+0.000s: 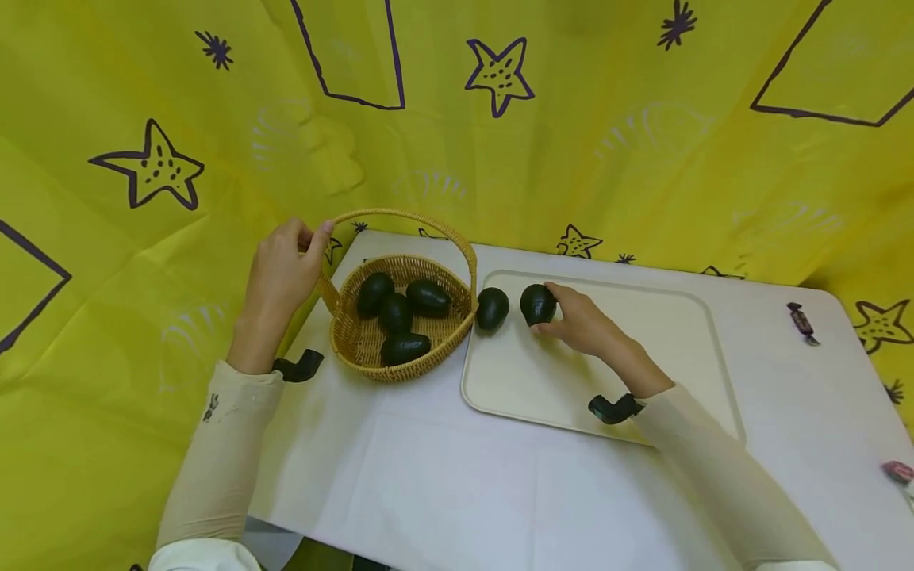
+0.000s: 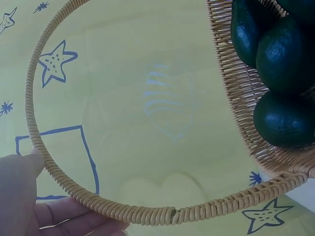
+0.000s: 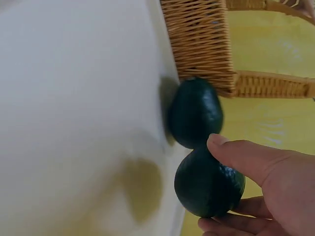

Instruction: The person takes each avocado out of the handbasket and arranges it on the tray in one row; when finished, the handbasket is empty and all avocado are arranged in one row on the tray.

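My left hand [image 1: 287, 266] grips the arched handle [image 2: 133, 215] of a wicker basket [image 1: 343, 337] on its left side. Several dark green avocados [image 1: 405, 349] lie inside the basket. With thumb and fingers, my right hand [image 1: 581, 319] holds another avocado [image 1: 537, 304] above the left part of a cream tray [image 1: 550, 388]; its shadow falls on the tray in the right wrist view. Between this avocado and the basket, one more avocado [image 1: 493, 309] sits at the tray's left edge, right by the basket's wall [image 3: 202, 44].
The tray lies on a white table [image 1: 443, 460], right of the basket. A dark wrapped candy [image 1: 801, 323] lies at the right, and a reddish wrapped one [image 1: 897, 472] near the right edge. A yellow patterned curtain [image 1: 428, 143] hangs behind and at the left.
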Available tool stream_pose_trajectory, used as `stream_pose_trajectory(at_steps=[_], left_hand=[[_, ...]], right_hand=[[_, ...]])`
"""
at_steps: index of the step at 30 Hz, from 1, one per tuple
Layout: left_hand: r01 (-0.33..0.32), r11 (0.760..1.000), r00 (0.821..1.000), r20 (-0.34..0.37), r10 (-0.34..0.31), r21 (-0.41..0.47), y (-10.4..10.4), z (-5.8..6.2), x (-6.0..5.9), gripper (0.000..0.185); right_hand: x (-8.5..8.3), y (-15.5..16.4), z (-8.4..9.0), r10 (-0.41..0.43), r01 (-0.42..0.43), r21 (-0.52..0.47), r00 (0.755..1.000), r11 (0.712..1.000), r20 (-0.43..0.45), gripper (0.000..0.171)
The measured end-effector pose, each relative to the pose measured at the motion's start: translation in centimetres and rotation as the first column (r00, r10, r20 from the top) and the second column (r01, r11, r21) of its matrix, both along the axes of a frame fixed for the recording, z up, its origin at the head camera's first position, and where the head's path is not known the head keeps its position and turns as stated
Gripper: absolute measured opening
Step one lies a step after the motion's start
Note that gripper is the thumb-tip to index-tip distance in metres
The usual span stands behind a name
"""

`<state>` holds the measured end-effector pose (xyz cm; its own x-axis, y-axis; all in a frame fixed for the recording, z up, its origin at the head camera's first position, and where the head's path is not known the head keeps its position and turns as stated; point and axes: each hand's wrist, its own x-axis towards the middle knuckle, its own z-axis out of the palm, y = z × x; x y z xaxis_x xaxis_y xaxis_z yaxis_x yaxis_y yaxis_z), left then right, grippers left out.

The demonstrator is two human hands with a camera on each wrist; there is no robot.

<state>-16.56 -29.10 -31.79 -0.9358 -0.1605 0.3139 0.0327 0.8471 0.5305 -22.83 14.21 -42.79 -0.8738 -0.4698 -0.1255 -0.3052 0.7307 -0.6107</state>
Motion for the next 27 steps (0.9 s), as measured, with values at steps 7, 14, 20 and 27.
stream_pose_trajectory(at_steps=[7,14,20,27], left_hand=[[-0.004,1.0,1.0,-0.013,0.004,0.007,-0.2,-0.1,0.2,0.071],[-0.001,1.0,1.0,-0.023,0.001,0.011,-0.2,0.1,0.0,0.072],[0.003,1.0,0.999,-0.035,-0.003,0.003,-0.1,0.0,-0.2,0.07],[0.007,1.0,0.999,-0.036,-0.007,0.008,-0.1,-0.3,-0.3,0.069]], right_hand=[[-0.9,-1.5,-1.5,-0.002,0.002,-0.011,1.0,1.0,0.0,0.086],[-1.2,-2.2,-2.0,-0.006,0.005,-0.028,0.999,1.0,-0.04,0.084],[-1.2,-2.7,-2.3,-0.021,0.018,-0.058,0.999,0.998,-0.041,0.077],[-1.2,-2.5,-2.4,-0.026,0.025,-0.023,0.999,0.999,-0.045,0.083]])
